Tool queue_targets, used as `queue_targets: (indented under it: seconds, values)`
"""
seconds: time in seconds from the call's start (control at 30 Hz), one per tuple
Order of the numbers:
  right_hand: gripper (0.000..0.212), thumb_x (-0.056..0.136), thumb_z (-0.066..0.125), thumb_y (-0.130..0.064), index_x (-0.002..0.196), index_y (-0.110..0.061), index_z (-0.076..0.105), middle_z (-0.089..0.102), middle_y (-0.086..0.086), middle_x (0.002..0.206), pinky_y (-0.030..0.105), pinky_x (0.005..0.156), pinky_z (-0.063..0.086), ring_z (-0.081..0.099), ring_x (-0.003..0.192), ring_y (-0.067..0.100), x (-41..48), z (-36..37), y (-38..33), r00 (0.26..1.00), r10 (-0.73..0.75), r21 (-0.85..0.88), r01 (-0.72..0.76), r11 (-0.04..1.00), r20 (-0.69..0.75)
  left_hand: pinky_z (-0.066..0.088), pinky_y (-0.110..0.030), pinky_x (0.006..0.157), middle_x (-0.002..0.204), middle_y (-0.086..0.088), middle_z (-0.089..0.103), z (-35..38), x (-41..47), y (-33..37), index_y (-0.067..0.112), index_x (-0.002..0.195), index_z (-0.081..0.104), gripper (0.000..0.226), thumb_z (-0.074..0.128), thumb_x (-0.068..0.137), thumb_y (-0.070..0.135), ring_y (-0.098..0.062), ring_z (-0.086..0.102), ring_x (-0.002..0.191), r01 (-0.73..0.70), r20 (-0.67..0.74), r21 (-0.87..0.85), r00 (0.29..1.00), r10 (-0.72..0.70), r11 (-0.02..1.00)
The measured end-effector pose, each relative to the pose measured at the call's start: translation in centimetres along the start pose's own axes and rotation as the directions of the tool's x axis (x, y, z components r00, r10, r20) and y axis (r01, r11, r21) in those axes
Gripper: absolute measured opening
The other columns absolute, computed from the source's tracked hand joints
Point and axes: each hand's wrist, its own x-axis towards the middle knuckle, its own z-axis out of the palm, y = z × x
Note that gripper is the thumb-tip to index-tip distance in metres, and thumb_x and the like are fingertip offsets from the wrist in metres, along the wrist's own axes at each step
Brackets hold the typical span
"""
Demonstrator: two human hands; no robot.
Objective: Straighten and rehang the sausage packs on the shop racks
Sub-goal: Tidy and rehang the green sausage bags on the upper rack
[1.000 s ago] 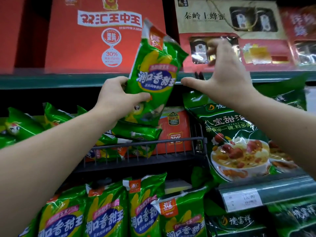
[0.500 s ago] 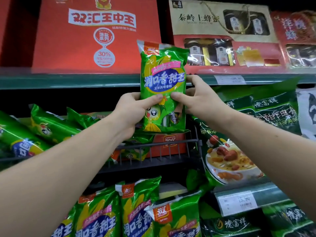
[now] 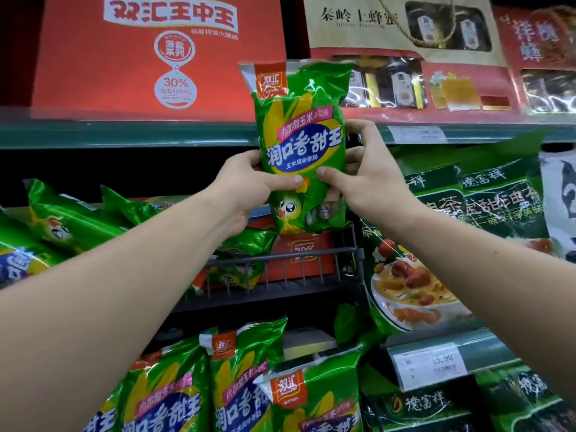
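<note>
A green corn-sausage pack [image 3: 299, 132] with a blue and yellow label stands upright in front of the shelf edge, above a dark wire rack [image 3: 280, 254]. My left hand [image 3: 246, 188] grips its left side, thumb across the front. My right hand [image 3: 367, 179] grips its right side, thumb on the front and fingers behind. More of the same green packs lie tilted at the left [image 3: 65, 219] and hang in a row below [image 3: 243, 378]. Another green pack [image 3: 240, 263] lies inside the wire rack.
A green shelf edge [image 3: 124, 134] runs behind the pack, with a big red box [image 3: 162, 54] and gift boxes [image 3: 405, 57] on top. Dark green bags [image 3: 436, 244] hang at the right. An orange box [image 3: 304, 254] sits in the rack. A price tag [image 3: 433, 363] is at lower right.
The pack went from tilted in my left hand alone to upright and facing front. My right hand came down from the shelf edge and took hold of its right side.
</note>
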Motion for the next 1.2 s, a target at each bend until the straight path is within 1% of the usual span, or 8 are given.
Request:
queue_targets:
  seconds: [0.07, 0.2, 0.4, 0.5, 0.7, 0.8, 0.97, 1.2]
  values:
    - [0.062, 0.088, 0.072, -0.007, 0.137, -0.025, 0.038, 0.059, 0.004, 0.109, 0.022, 0.058, 0.057, 0.068, 0.089, 0.014, -0.3, 0.2, 0.6, 1.0, 0.018, -0.041, -0.017, 0.999, 0.024, 0.055, -0.04, 0.086, 0.098, -0.002, 0.076, -0.1, 0.2, -0.6, 0.013, 0.111, 0.065, 0.054, 0.089, 0.062, 0.006, -0.023, 0.072, 0.093, 0.025, -0.012, 0.075, 1.0, -0.024, 0.997]
    - [0.06, 0.089, 0.073, -0.015, 0.137, -0.024, 0.037, 0.06, -0.014, 0.098, 0.01, 0.06, 0.048, 0.066, 0.075, -0.002, -0.9, 0.3, 1.8, 0.995, 0.048, -0.181, -0.032, 0.983, 0.085, 0.049, -0.026, 0.064, 0.095, 0.002, 0.076, -0.1, -0.1, -0.9, 0.014, 0.104, 0.067, 0.042, 0.087, 0.067, 0.012, -0.016, 0.071, 0.089, 0.069, 0.022, 0.159, 0.997, -0.073, 0.985]
    - [0.053, 0.089, 0.065, -0.042, 0.133, -0.028, 0.039, 0.073, -0.002, 0.096, 0.045, 0.085, 0.055, 0.071, 0.083, 0.021, -2.1, 0.2, 4.1, 0.98, 0.095, -0.456, -0.004, 0.89, 0.177, 0.053, -0.048, 0.088, 0.096, -0.004, 0.076, 0.1, 0.1, -0.7, 0.014, 0.105, 0.069, 0.031, 0.077, 0.079, 0.03, -0.024, 0.069, 0.092, 0.117, -0.015, 0.093, 0.993, -0.116, 0.989]
    - [0.038, 0.096, 0.055, -0.047, 0.122, -0.019, 0.052, 0.069, 0.004, 0.093, 0.046, 0.086, 0.052, 0.065, 0.089, 0.027, -2.3, 0.3, 4.7, 0.988, 0.103, -0.453, -0.04, 0.891, 0.116, 0.052, -0.051, 0.091, 0.092, -0.003, 0.077, 0.3, 0.2, -0.8, 0.016, 0.099, 0.068, 0.017, 0.073, 0.086, 0.025, -0.024, 0.071, 0.091, 0.108, -0.036, 0.116, 0.994, -0.104, 0.987]
    - [0.031, 0.098, 0.05, -0.043, 0.106, -0.013, 0.054, 0.068, 0.012, 0.097, 0.048, 0.086, 0.05, 0.062, 0.092, 0.036, -2.4, 0.8, 4.9, 0.992, 0.103, -0.469, -0.055, 0.881, 0.076, 0.054, -0.043, 0.081, 0.094, -0.001, 0.075, 0.6, 0.6, -0.9, 0.012, 0.105, 0.065, 0.028, 0.073, 0.087, 0.032, -0.021, 0.069, 0.09, 0.101, -0.025, 0.215, 0.995, -0.098, 0.971]
    - [0.033, 0.1, 0.051, -0.037, 0.119, -0.011, 0.048, 0.068, 0.014, 0.095, 0.049, 0.088, 0.047, 0.062, 0.093, 0.039, -2.7, 1.0, 5.2, 0.998, 0.029, -0.49, 0.005, 0.872, 0.061, 0.055, -0.044, 0.081, 0.1, -0.002, 0.073, 0.7, 1.1, -1.0, 0.013, 0.109, 0.064, 0.033, 0.073, 0.087, 0.034, -0.022, 0.067, 0.095, 0.092, -0.035, 0.26, 0.996, -0.086, 0.961]
    - [0.065, 0.1, 0.051, -0.029, 0.153, -0.026, 0.013, 0.05, -0.007, 0.064, 0.045, 0.076, 0.046, 0.054, 0.06, 0.024, -3.3, 1.5, 5.8, 0.991, -0.12, -0.514, 0.129, 0.848, 0.05, 0.058, -0.041, 0.073, 0.11, -0.006, 0.068, 0.9, 2.1, -1.5, 0.01, 0.116, 0.059, 0.044, 0.074, 0.085, 0.038, -0.025, 0.064, 0.101, 0.111, -0.06, 0.31, 0.993, -0.097, 0.944]
    - [0.073, 0.096, 0.046, -0.035, 0.156, -0.042, 0.006, 0.049, 0.005, 0.121, 0.045, 0.088, 0.043, 0.056, 0.103, 0.029, -2.8, 1.5, 5.9, 0.986, -0.113, -0.753, 0.166, 0.636, 0.122, 0.061, -0.039, 0.066, 0.102, -0.01, 0.069, 1.3, 2.9, -2.4, 0.005, 0.112, 0.061, 0.053, 0.077, 0.08, 0.044, -0.024, 0.068, 0.087, 0.119, -0.135, 0.405, 0.988, -0.069, 0.906]
